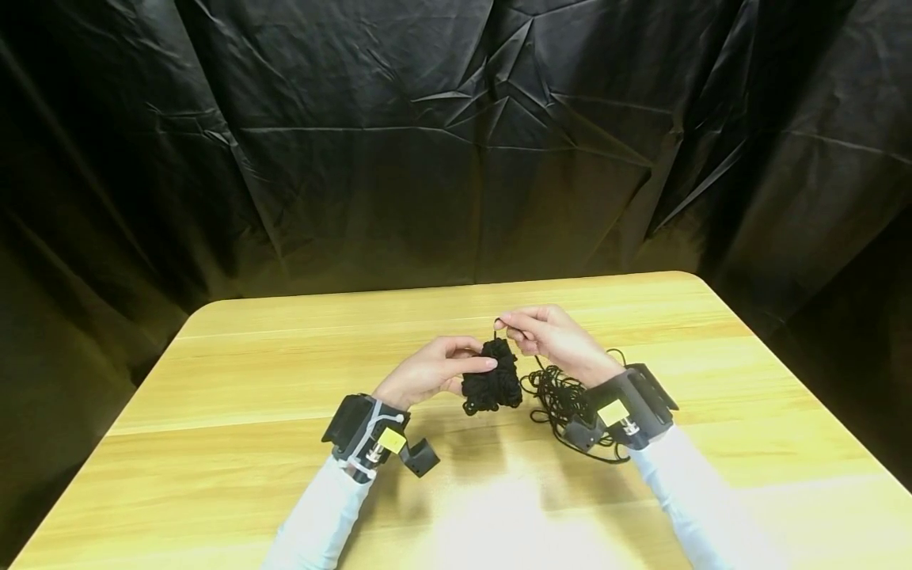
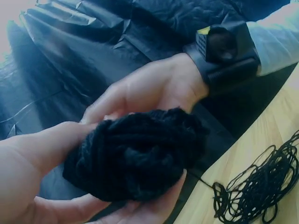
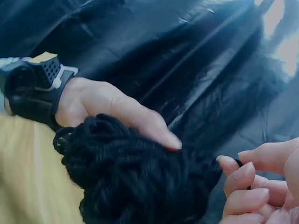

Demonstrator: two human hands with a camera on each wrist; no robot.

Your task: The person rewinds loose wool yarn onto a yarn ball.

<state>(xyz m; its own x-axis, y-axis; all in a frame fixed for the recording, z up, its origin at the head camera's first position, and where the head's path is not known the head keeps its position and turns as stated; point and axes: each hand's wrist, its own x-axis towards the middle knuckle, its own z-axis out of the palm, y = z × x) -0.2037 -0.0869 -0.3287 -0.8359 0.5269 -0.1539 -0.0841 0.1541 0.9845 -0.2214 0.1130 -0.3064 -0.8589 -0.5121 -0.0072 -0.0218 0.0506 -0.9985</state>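
Note:
My left hand (image 1: 438,366) grips a thick bundle of black cord (image 1: 492,378) above the table, thumb on the near side and fingers behind it. In the left wrist view the wound bundle (image 2: 140,156) fills the space between thumb and fingers. Just up and to the right, my right hand (image 1: 552,336) pinches a strand of the cord between thumb and fingertips. The right wrist view shows the strand (image 3: 239,163) passing through the fingers beside the bundle (image 3: 140,172). From the right hand, cord runs down toward a loose tangle (image 1: 559,400) on the table.
The wooden table (image 1: 285,364) has rounded far corners. A black sheet (image 1: 399,198) hangs behind it. The loose cord lies beneath my right wrist, close to the wrist camera mount (image 1: 627,408). Another mount (image 1: 370,431) sits on the left wrist.

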